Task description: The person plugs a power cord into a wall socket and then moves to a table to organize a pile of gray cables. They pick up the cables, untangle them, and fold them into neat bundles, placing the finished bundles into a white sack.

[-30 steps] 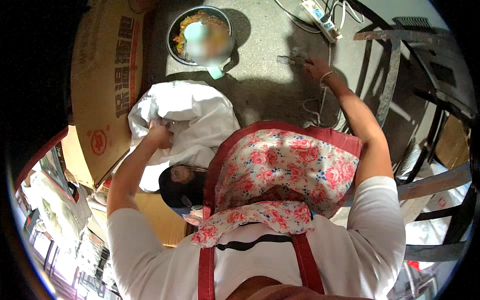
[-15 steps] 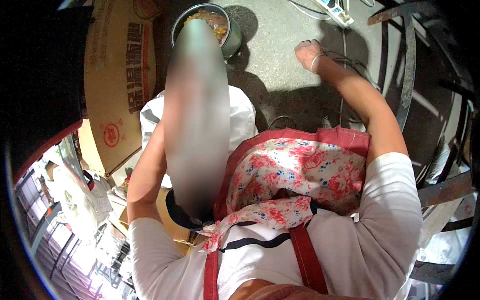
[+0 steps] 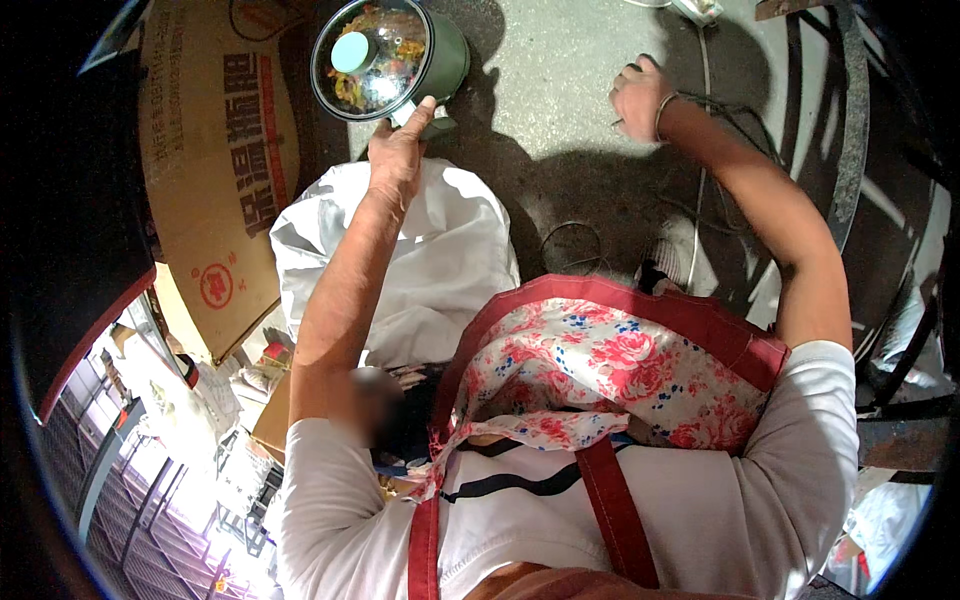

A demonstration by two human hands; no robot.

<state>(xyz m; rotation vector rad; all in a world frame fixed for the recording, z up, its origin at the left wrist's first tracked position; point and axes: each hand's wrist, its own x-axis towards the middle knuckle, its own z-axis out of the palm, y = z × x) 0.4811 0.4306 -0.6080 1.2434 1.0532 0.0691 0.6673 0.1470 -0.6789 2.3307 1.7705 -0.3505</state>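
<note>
A green electric cooking pot (image 3: 452, 62) stands at the upper left, covered by a dark-rimmed glass lid (image 3: 398, 88) with a round mint-coloured knob. Mixed food in red, yellow and green shows through the glass. My left hand (image 3: 397, 155) is closed around the pot's pale handle (image 3: 405, 112), thumb on top. Out to the right, above the floor, my right hand (image 3: 640, 100) is held apart from the pot with its fingers curled in. Whatever it may hold is hidden in the curl.
A large cardboard box (image 3: 205, 180) stands left of the pot. White cloth or sheeting (image 3: 440, 240) bulges below my left forearm. Thin cables (image 3: 735, 125) run along the floor by my right hand, near a power strip (image 3: 698, 10) at the top. Metal framing (image 3: 852, 110) lines the right side.
The pot sits slightly farther left and higher in view. My left hand, blurred over before, now shows on the handle. My right hand has shifted slightly right and up, fingers still curled.
</note>
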